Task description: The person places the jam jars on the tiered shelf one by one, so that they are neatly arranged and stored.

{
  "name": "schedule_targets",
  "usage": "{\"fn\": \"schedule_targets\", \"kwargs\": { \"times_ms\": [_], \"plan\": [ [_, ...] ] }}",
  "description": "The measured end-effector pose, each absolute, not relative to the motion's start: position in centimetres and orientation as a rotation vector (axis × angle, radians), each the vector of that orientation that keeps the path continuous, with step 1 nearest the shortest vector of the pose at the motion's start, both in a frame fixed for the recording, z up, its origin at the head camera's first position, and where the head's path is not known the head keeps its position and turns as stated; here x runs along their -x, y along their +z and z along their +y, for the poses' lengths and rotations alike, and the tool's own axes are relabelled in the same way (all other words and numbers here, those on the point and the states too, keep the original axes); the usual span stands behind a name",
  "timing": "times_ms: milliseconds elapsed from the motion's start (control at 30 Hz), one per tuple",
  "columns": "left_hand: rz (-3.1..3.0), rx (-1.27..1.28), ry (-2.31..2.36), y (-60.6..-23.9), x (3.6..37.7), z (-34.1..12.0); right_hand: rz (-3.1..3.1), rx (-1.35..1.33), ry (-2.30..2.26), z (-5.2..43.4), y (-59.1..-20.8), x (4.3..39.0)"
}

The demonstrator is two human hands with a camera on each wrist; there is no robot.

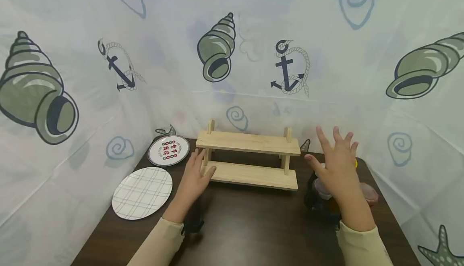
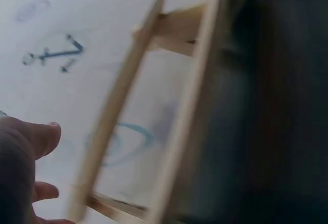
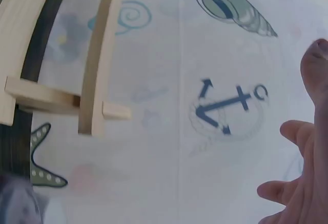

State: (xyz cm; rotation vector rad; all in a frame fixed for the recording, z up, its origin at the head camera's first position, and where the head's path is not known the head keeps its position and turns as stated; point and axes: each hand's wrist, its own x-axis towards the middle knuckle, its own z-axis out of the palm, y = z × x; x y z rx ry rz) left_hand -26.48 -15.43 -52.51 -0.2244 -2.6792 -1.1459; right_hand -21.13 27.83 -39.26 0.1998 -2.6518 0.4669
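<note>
Two boards high, a pale wooden shelf (image 1: 250, 142) stands upright at the back of a dark bench (image 1: 250, 225), its tiers joined by posts — assembly looks done, and with nothing gripped, little more than straightening seems left. At its left end, a person's left hand (image 1: 193, 179) reaches out, fingers extended and thumb apart, holding nothing; whether a fingertip touches the wood cannot be told. The right hand (image 1: 337, 169), fingers splayed wide and likewise without a hold, hangs raised near containers (image 1: 369, 193) at the right. Left of the shelf, a checked plate (image 1: 142, 193) and a plate with red lettering (image 1: 168, 150) lie on the bench — neither on the boards. A shell-and-anchor cloth (image 1: 250, 0) forms the backdrop.
</note>
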Motion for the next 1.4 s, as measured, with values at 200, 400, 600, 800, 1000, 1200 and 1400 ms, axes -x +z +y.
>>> {"fn": "schedule_targets", "kwargs": {
  "times_ms": [200, 400, 600, 800, 1000, 1200, 1400],
  "plan": [
    [-2.651, 0.128, -1.283, -56.4, 26.6, -15.9, -2.600, -0.104, 0.522, 30.1, -39.4, 19.2],
    [-2.546, 0.060, -1.510, -58.8, 26.9, -16.0, -2.561, -0.058, 0.619, 32.4, -40.7, 17.6],
    [-2.432, 0.024, -1.736, -61.1, 27.3, -16.8, -2.492, 0.023, 0.834, 34.9, -42.2, 16.4],
    [-2.387, 0.031, -1.799, -60.8, 28.0, -17.4, -2.482, 0.186, 0.959, 37.0, -43.7, 15.7],
    [-2.421, 0.025, -1.811, -60.8, 28.5, -17.7, -2.421, 0.341, 1.089, 38.8, -45.4, 15.0],
    [-2.444, 0.032, -1.828, -60.9, 28.9, -17.9, -2.319, 0.415, 1.260, 40.2, -47.6, 14.5],
    [-2.415, 0.038, -1.893, -60.9, 29.0, -17.7, -2.224, 0.438, 1.564, 42.0, -51.1, 13.7]
  ]
}}
